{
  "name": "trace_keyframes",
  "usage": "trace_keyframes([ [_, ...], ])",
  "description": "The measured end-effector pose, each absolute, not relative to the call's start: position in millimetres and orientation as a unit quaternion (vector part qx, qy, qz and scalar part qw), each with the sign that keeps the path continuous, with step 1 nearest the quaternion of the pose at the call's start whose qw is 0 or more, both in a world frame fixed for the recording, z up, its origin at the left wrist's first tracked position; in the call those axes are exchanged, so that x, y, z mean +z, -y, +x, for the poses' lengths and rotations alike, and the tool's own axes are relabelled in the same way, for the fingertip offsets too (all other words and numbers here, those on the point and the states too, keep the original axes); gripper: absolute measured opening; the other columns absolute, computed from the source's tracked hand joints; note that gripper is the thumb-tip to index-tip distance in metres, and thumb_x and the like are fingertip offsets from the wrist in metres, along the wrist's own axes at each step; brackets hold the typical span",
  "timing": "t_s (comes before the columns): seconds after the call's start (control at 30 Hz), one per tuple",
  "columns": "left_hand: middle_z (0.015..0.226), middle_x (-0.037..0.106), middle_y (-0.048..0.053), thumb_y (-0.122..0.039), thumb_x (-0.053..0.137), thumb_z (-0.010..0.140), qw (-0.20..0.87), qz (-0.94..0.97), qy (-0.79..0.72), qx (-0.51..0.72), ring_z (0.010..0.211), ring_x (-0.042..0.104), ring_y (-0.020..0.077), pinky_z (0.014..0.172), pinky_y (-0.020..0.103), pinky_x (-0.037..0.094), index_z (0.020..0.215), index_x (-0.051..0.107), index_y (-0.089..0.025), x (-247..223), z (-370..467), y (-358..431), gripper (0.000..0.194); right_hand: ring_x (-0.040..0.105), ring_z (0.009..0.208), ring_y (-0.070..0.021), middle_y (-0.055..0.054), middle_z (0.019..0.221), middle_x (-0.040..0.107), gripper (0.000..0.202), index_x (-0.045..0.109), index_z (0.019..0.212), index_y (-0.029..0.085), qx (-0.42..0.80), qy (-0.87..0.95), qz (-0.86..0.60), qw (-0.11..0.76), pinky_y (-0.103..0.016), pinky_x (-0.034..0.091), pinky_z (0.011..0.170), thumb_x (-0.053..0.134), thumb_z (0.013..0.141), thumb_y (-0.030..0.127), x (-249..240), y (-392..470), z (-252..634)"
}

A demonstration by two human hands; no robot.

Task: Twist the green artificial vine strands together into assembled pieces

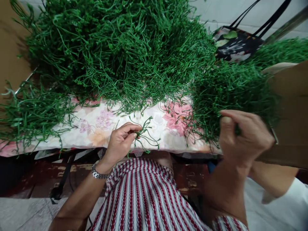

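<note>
Between the thumb and fingers of my left hand, a small bunch of thin green stems fans out to the right, above the front edge of the flowered cloth. The stems have small branched tips and look like artificial greenery. My right hand is raised at the near edge of the right-hand heap of green stems, slightly blurred. Its fingers are curled in with the thumb against them; whatever they hold, if anything, is hidden.
A large heap of green stems covers the back of the table, with a smaller pile at left. Cardboard stands at right, more at left. Behind lies a dark floral bag. Another person's white clothing shows at lower right.
</note>
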State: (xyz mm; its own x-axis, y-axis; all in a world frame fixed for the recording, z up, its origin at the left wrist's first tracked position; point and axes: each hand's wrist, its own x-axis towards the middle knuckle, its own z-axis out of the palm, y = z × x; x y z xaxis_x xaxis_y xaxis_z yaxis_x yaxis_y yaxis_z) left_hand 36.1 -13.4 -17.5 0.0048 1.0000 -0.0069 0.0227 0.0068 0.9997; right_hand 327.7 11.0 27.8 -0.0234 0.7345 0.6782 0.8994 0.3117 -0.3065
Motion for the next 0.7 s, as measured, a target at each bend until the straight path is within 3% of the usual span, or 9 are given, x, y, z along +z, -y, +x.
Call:
trace_keyframes([
  [0.07, 0.084, 0.063, 0.002, -0.009, 0.054, 0.075, 0.487, 0.524, -0.497, 0.49, 0.07, 0.06, 0.0101, 0.063, 0.018, 0.049, 0.085, 0.068, -0.017, -16.5, 36.6, 14.6, 0.019, 0.063, 0.082, -0.0213, -0.005, 0.09, 0.066, 0.02, 0.067, 0.097, 0.024, 0.024, 0.779, -0.456, 0.429, -0.036, 0.051, 0.072, 0.057, 0.082, 0.015, 23.5, -11.8, 292.4],
  [0.17, 0.083, 0.062, 0.002, -0.009, 0.053, 0.076, 0.473, 0.543, -0.498, 0.483, 0.072, 0.059, 0.0108, 0.064, 0.018, 0.048, 0.085, 0.068, -0.017, -15.7, 36.5, 17.8, 0.019, 0.061, 0.081, -0.0185, -0.005, 0.087, 0.066, 0.018, 0.065, 0.097, 0.02, 0.151, 0.861, -0.301, 0.382, -0.035, 0.05, 0.071, 0.057, 0.082, 0.013, 12.2, -17.7, 246.9],
  [0.37, 0.079, 0.059, 0.001, -0.01, 0.051, 0.078, 0.475, 0.541, -0.512, 0.469, 0.066, 0.056, 0.0103, 0.06, 0.019, 0.043, 0.083, 0.065, -0.016, -18.7, 31.7, 23.0, 0.016, 0.054, 0.087, -0.0195, -0.01, 0.096, 0.06, 0.026, 0.06, 0.109, 0.014, 0.149, 0.906, -0.243, 0.313, -0.037, 0.047, 0.075, 0.051, 0.085, 0.016, -7.8, -28.1, 218.0],
  [0.7, 0.075, 0.05, 0.001, -0.005, 0.048, 0.077, 0.407, 0.592, -0.517, 0.465, 0.072, 0.049, 0.0125, 0.064, 0.022, 0.037, 0.077, 0.06, -0.016, -25.6, 34.3, 25.5, 0.016, 0.051, 0.085, -0.0196, -0.007, 0.096, 0.057, 0.034, 0.058, 0.115, 0.022, 0.121, 0.925, -0.233, 0.275, -0.036, 0.042, 0.074, 0.049, 0.083, 0.017, -15.7, -26.4, 217.7],
])
